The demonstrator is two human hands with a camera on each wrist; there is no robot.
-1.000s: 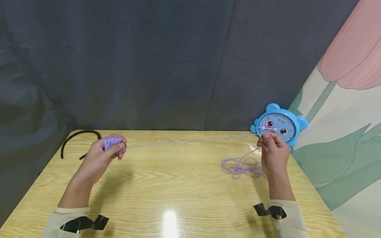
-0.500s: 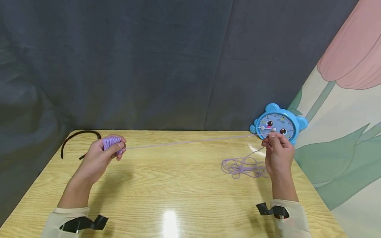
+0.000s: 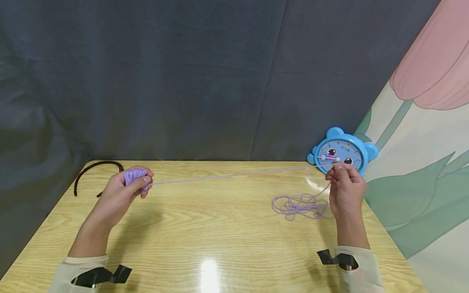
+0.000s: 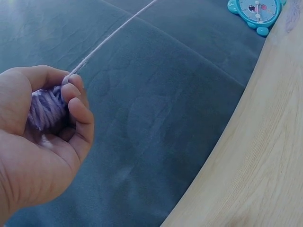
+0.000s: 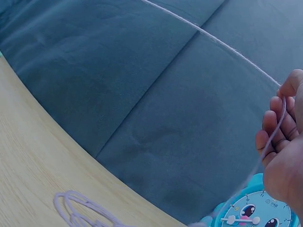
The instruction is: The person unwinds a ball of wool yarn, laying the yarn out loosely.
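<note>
My left hand (image 3: 126,189) grips a small wound ball of lilac yarn (image 3: 134,176) at the left of the head view. In the left wrist view its fingers curl round the ball (image 4: 47,111), and the thumb pinches the strand where it leaves. A straight yarn strand (image 3: 234,175) runs across to the right. There my right hand (image 3: 347,191) pinches it between thumb and fingertips. From those fingers the yarn drops past the palm in the right wrist view. It leads to a loose tangle of yarn (image 3: 298,206) on the table, left of the right hand.
A blue animal-shaped clock (image 3: 340,152) stands at the table's back right, behind my right hand. A dark braided cord (image 3: 99,162) lies curved at the back left. The wooden table (image 3: 220,228) meets a dark curtain (image 3: 183,81) behind and a painted wall (image 3: 432,171) at right.
My right hand has moved slightly right, still pinching the strand. The left hand with the ball has shifted a little left. The strand stays straight between them.
</note>
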